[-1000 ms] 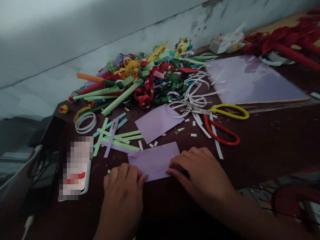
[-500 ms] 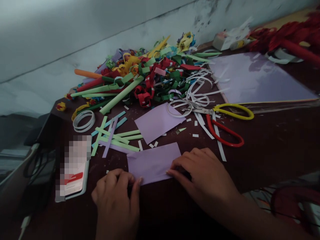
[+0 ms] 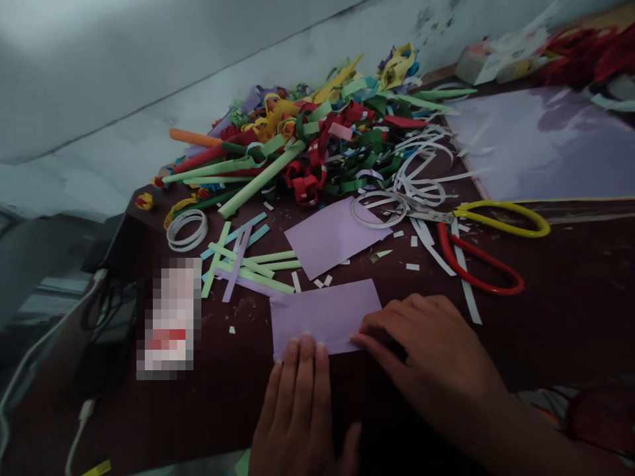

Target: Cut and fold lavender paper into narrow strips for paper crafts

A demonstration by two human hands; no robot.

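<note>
A folded lilac paper rectangle [image 3: 325, 316] lies flat on the dark table [image 3: 570, 311] near its front edge. My left hand [image 3: 300, 413] lies flat with fingers stretched out together, fingertips pressing the paper's near edge. My right hand [image 3: 436, 357] rests palm down beside it, curled fingertips pressing the paper's right corner. A second lilac piece [image 3: 331, 235] lies just beyond.
Scissors [image 3: 476, 241] with a yellow and a red handle lie at the right. A heap of coloured paper strips and rolls [image 3: 317, 139] fills the back. A large lilac sheet [image 3: 540, 145] is at the far right. A phone [image 3: 171, 317] and tape rings [image 3: 187, 228] lie left.
My left hand has shifted right along the paper's near edge and flattened, fingers now stretched over it. The view has shifted slightly. The right hand has kept its place on the paper.
</note>
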